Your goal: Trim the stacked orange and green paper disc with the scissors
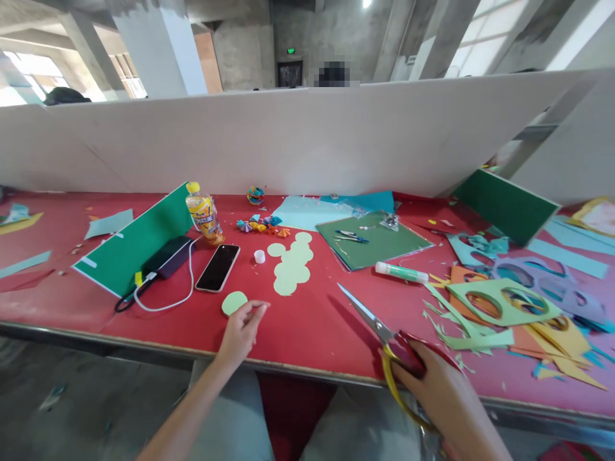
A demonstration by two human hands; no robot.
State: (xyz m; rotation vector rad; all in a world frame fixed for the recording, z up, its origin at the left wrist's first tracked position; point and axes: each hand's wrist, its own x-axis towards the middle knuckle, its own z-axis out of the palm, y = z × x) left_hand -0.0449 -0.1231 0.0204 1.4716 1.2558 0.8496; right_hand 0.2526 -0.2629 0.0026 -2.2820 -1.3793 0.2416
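My right hand (439,384) grips a pair of scissors (369,317) by the red and yellow handles, over the front edge of the table. The blades point away to the left and look closed or nearly so. My left hand (244,330) is closed in a pinch near the front edge. Whatever its fingertips may hold is too small to make out. Just behind that hand lies a light green paper circle (234,303), partly covered by it. Farther back, several more green paper circles (291,264) overlap on the red table (307,326). A small white cap (259,257) sits beside them.
Left stand a phone (218,267), a drink bottle (205,214), a power bank (168,256) with cable and a green board (139,237). A glue stick (401,273) lies beside a green folder (375,240). Cut paper scraps (504,301) cover the right side.
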